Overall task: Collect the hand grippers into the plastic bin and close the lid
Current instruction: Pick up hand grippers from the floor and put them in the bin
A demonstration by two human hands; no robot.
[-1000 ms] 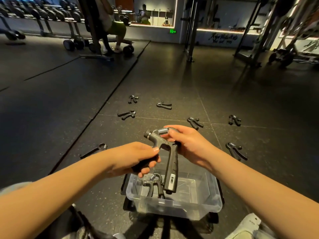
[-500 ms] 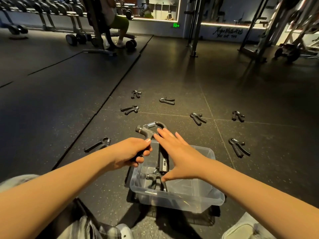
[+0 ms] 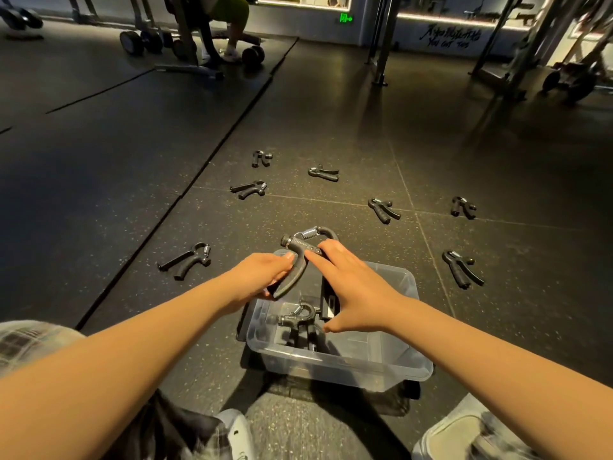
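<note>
A clear plastic bin [image 3: 345, 366] stands on the dark floor between my feet, with one black hand gripper [image 3: 298, 317] lying inside. Above its far rim I hold another black hand gripper [image 3: 300, 257]. My left hand [image 3: 262, 277] is closed around one handle. My right hand [image 3: 351, 287] rests flat over the other handle, fingers spread, and hides most of it. Several more hand grippers lie scattered on the floor beyond: one at the left [image 3: 187, 260], one at the right [image 3: 462, 268], others farther off [image 3: 383, 209].
A dark flat panel [image 3: 243, 322], perhaps the lid, lies under the bin and shows at its left side. My shoes [image 3: 237, 433] are near the bottom edge. A person on a bench [image 3: 229, 14], dumbbells and rack frames [image 3: 381, 38] stand far back.
The held hand gripper has come down from upright in front of me to the bin's far rim. My right hand let go of its spring end and now lies flat over one handle.
</note>
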